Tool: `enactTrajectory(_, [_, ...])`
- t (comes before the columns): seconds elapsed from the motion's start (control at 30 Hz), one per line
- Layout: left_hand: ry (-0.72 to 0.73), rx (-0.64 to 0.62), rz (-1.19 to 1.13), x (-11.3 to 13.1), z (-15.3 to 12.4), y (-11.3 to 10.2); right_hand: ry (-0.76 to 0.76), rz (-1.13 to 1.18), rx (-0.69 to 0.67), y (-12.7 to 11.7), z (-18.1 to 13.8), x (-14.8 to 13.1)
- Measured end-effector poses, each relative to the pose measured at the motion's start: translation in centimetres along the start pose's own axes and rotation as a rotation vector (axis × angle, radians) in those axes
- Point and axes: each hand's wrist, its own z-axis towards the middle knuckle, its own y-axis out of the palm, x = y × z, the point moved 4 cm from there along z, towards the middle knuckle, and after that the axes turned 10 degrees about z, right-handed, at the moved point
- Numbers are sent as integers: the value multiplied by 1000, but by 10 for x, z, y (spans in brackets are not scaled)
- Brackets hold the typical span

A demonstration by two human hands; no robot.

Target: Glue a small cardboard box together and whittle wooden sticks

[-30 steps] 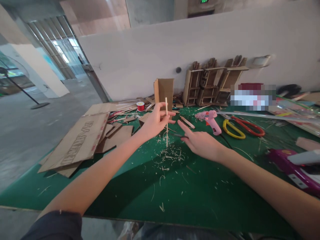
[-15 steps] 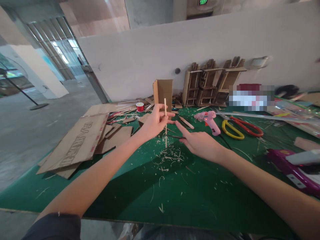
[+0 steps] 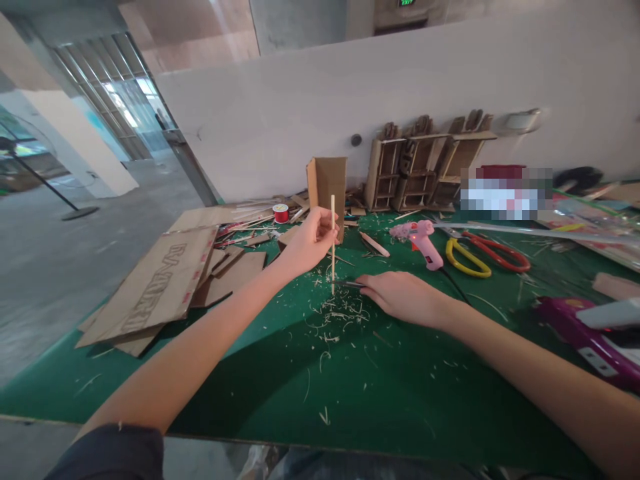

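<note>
My left hand (image 3: 320, 237) pinches a thin pale wooden stick (image 3: 333, 257) around its middle and holds it nearly upright over the green tabletop (image 3: 260, 400). My right hand (image 3: 395, 293) is closed on a slim dark-bladed knife (image 3: 349, 285); most of its handle is hidden by the fingers. The blade lies across the stick close to its lower end. Curled wood shavings (image 3: 343, 310) are scattered beneath and around that end. Behind my left hand stands a folded cardboard piece (image 3: 330, 180).
On the left lie flat cardboard sheets (image 3: 145, 280) and a red spool (image 3: 281, 213). To the right are a pink glue gun (image 3: 425, 243), yellow-and-red-handled scissors (image 3: 470, 259) and a purple device (image 3: 580, 333). Small cardboard shelf models (image 3: 425, 167) lean against the wall.
My right hand has drawn in its outstretched index finger and moved slightly down, taking the blade towards the stick's lower end. My left hand's fingers have curled closer around the stick.
</note>
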Motion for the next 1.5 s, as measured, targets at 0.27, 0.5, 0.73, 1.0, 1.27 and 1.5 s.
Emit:
enactTrajectory(0.27, [-49, 8, -53, -7, 2, 1, -60, -47, 38, 2, -1, 1])
enactTrajectory(0.5, [-41, 5, -42, -4, 1, 1, -2, -155, 150, -1, -1, 0])
enactTrajectory(0.73, [-26, 4, -20, -2, 1, 0, -34, -252, 119, 6, 1, -4])
enactTrajectory(1.0, [-24, 4, -3, -1, 1, -1, -29, -335, 85, 3, 2, -7])
enactTrajectory(1.27, [-46, 1, 27, -2, 1, -1, -67, -368, 14, 13, 2, -7])
enactTrajectory(1.5, [-51, 0, 41, 0, 0, -2, -48, -348, 53, 11, 4, -7])
